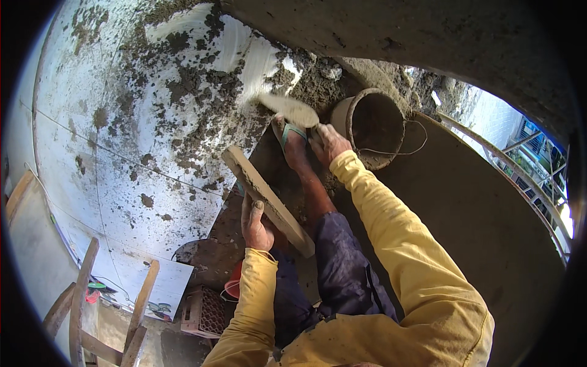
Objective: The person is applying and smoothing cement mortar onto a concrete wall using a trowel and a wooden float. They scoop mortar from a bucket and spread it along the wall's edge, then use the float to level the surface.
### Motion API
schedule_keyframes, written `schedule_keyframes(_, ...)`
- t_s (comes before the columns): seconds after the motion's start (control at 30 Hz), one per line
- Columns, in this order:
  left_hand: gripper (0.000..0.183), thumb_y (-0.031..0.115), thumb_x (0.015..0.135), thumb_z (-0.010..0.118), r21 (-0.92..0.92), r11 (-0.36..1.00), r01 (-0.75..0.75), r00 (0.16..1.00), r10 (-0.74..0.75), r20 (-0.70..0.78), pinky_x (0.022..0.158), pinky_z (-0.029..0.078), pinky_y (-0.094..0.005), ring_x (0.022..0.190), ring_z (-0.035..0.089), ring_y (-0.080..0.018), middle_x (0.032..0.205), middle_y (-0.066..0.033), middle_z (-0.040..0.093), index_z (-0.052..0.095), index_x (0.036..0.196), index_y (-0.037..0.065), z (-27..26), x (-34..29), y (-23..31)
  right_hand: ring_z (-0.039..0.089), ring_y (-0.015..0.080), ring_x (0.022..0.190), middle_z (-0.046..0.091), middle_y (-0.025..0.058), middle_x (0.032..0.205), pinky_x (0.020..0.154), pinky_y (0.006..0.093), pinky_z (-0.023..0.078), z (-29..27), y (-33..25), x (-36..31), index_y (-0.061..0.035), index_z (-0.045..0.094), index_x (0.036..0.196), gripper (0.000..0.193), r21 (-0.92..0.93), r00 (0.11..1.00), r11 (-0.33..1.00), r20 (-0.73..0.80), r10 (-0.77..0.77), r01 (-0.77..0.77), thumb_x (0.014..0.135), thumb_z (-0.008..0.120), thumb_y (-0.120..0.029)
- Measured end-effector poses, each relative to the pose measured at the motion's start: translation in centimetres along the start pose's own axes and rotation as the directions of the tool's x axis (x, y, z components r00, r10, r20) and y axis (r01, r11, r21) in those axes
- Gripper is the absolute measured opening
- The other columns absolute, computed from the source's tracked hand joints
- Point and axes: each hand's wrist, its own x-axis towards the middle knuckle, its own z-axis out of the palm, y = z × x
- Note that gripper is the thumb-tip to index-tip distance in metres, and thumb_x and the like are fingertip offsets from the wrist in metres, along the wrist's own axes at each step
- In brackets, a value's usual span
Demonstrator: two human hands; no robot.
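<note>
My left hand [257, 229] grips a mortar-caked board [266, 196], seen nearly edge-on and tilted. The way its underside is held is partly hidden. My right hand [331, 144] is closed around the handle end of a trowel [290, 111], whose blade is grey with mortar and smeared by motion. The blade's tip lies over the white sheet [251, 79], near a heap of wet mortar [321, 82]. Just right of the trowel a mortar-coated bucket [346, 116] leans with its mouth toward me, its wire handle hanging out.
My foot in a green-strapped flip-flop [292, 137] stands at the sheet's edge, under the trowel. A grey plastered wall [471, 202] curves along the right. Wooden pieces [82, 293] stand at lower left. A crate [199, 312] and a red pail [233, 282] are beside my left arm.
</note>
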Motion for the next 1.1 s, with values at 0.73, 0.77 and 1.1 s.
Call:
schedule_keyframes(0.73, 0.061, 0.017, 0.093, 0.061, 0.055, 0.998, 0.010, 1.000, -0.011, 0.013, 0.097, 0.047, -0.0354, 0.116, 0.054, -0.0204, 0.134, -0.0089, 0.053, 0.040, 0.148, 0.004, 0.3, -0.1, -0.5, 0.062, 0.0354, 0.107, 0.065, 0.0157, 0.111, 0.090, 0.0438, 0.051, -8.4, -0.2, 6.8, -0.0101, 0.058, 0.119, 0.037, -0.063, 0.985, 0.996, -0.163, 0.048, -0.059, 0.091, 0.060, -0.035)
schedule_keyframes(0.77, 0.061, 0.017, 0.093, 0.061, 0.055, 0.998, 0.018, 1.000, -0.018, 0.009, 0.097, 0.047, -0.0355, 0.116, 0.054, -0.0204, 0.134, -0.0089, 0.053, 0.039, 0.148, 0.004, 0.4, -0.2, -0.4, 0.063, 0.0355, 0.105, 0.065, 0.0157, 0.109, 0.089, 0.0431, 0.051, -8.7, -0.6, 6.7, -0.0090, 0.058, 0.118, 0.037, -0.056, 0.985, 0.997, -0.166, 0.041, -0.051, 0.091, 0.061, -0.034)
schedule_keyframes(1.1, 0.064, 0.016, 0.093, 0.060, 0.042, 0.999, 0.008, 0.997, -0.011, 0.075, 0.099, 0.046, -0.0346, 0.117, 0.054, -0.0197, 0.135, -0.0085, 0.051, 0.035, 0.151, 0.003, 0.3, -0.2, -0.5, 0.064, 0.0380, 0.102, 0.064, 0.0158, 0.109, 0.083, 0.0450, 0.053, -7.6, -3.3, 5.9, -0.0082, 0.057, 0.120, 0.041, 0.069, 0.989, 0.997, -0.142, -0.026, 0.036, 0.088, 0.065, -0.033)
